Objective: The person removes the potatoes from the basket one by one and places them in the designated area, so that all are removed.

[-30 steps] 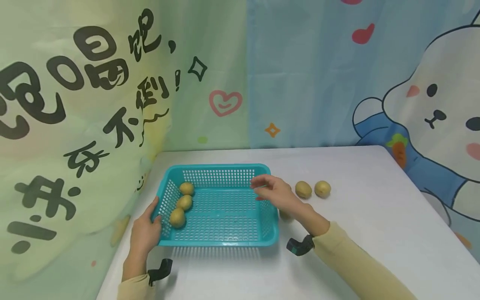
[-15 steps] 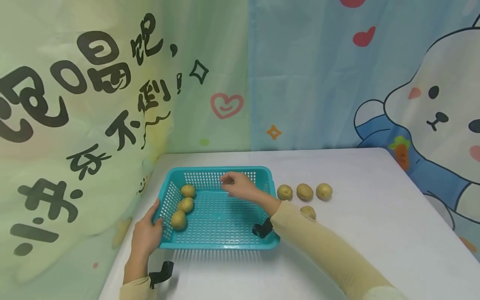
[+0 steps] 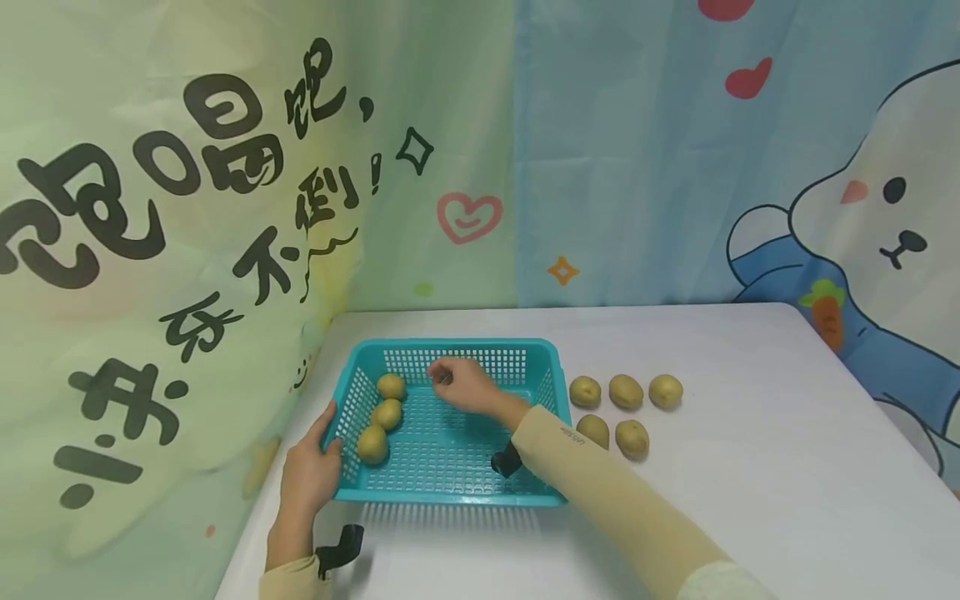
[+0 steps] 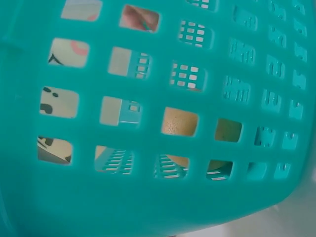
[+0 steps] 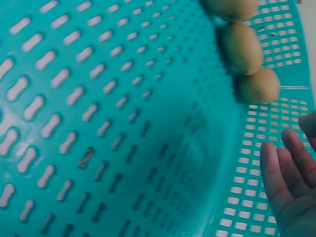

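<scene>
A turquoise plastic basket with lattice walls stands on the table. Three yellow-brown potatoes lie in a row along its left inner wall. My left hand rests against the basket's left rim, straight fingers along the outside and thumb at the edge. The left wrist view is filled by the basket's outer wall, a potato partly showing through its holes. My right hand hovers above the basket's middle; in the right wrist view its fingers are loosely spread, holding nothing, beside the potatoes.
To the right of the basket, several more potatoes lie in two rows on the white table, one partly behind my right sleeve. A printed curtain hangs behind and along the left side.
My right hand has moved left from the basket's right rim to above its middle, uncovering potatoes on the table. The left hand stays at the rim. The head view has shifted slightly.
</scene>
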### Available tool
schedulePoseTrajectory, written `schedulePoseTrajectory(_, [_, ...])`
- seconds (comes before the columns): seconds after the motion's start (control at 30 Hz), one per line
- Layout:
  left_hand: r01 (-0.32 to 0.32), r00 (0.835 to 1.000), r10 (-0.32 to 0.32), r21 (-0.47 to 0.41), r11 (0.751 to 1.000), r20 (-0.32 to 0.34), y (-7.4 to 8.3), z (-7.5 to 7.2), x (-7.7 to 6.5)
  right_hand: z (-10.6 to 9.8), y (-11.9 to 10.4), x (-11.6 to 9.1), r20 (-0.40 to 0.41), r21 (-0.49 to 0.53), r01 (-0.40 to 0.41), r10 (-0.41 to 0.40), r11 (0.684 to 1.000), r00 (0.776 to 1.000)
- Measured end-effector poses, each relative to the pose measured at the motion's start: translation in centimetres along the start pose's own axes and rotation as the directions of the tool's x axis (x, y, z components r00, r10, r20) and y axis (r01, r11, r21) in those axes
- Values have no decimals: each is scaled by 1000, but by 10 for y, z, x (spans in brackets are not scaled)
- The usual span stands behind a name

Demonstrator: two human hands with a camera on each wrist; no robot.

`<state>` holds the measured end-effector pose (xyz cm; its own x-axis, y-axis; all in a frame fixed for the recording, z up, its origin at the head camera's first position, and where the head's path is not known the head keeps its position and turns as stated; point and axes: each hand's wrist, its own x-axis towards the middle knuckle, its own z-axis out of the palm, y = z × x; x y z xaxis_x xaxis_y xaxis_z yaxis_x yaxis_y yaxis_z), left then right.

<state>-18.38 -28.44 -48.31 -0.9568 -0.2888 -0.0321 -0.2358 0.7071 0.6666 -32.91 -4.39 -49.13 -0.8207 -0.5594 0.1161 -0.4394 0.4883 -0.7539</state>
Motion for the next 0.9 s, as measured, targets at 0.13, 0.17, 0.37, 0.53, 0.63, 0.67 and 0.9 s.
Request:
schedulePoseTrajectory(0.13, [-3,1000,3,7,1000,-8,-1,-2,-2,14,-4,2,84,-17,-4,6,1000,996])
schedulePoseTrajectory(0.17, [-3,1000,3,9,1000,-10,-1,-2,-2,18,-8,3,104,-19,-5,7,1000,995])
schedulePoseTrajectory(0.37, [9,1000,-9,1,1000,-5,-1,0,-3,39,-29,6,194,-39,79,-70,996,979])
schedulePoseTrajectory(0.53, [-4,1000,4,5,1000,-9,1,2,-1,50,-44,5,273,-141,165,-122,976,954])
schedulePoseTrajectory(0.63, [-13,1000,14,16,1000,-20,1,3,0,53,-48,4,312,-176,203,-141,963,940])
schedulePoseTrajectory(0.67, [-15,1000,15,19,1000,-22,1,3,0,54,-48,3,327,-181,216,-148,959,933])
schedulePoseTrajectory(0.9, [-12,1000,13,28,1000,-22,-2,1,0,60,-52,2,408,-206,282,-180,937,895])
